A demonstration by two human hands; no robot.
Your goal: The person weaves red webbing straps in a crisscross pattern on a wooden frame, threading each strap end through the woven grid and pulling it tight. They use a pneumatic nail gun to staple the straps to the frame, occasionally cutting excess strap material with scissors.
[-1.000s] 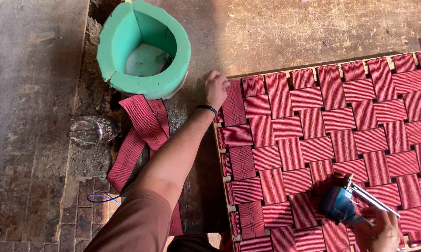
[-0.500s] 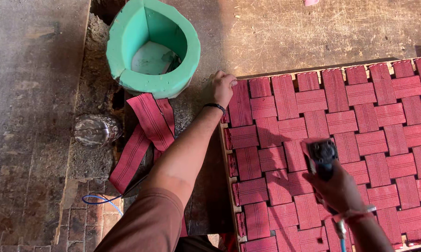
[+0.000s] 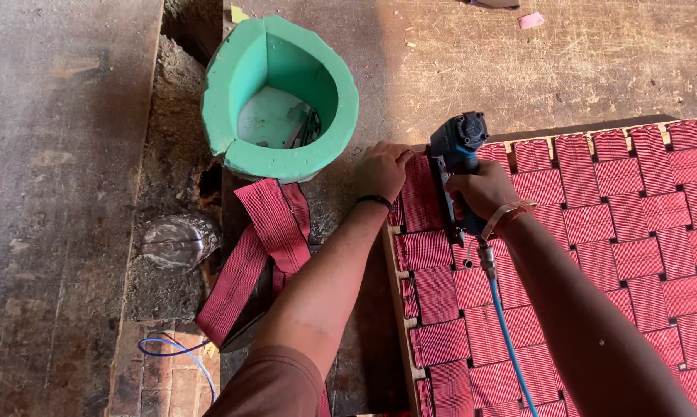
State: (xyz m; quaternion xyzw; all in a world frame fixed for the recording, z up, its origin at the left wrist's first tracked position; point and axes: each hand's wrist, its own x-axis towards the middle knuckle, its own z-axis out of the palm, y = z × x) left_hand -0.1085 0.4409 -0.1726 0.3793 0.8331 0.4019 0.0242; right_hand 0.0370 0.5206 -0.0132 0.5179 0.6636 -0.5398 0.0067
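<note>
A wooden frame [image 3: 395,286] carries woven red webbing [image 3: 634,232] across the right half of the head view. My left hand [image 3: 381,170] presses on the webbing strap at the frame's top left corner. My right hand [image 3: 479,189] grips a blue pneumatic staple gun [image 3: 456,154], held upright with its nose at that same corner, right beside my left fingers. A blue air hose [image 3: 510,340] runs down from the gun's handle across the webbing.
A green foam tub [image 3: 279,96] stands on the floor just left of the frame corner. Loose red webbing strap [image 3: 259,247] lies below it. A clear plastic bottle [image 3: 174,241] lies further left, and a blue wire [image 3: 171,351] loops near the bricks.
My right hand has carried the staple gun from the lower right of the webbing up to the top left corner, next to my left hand. The left hand has stayed at the corner.
</note>
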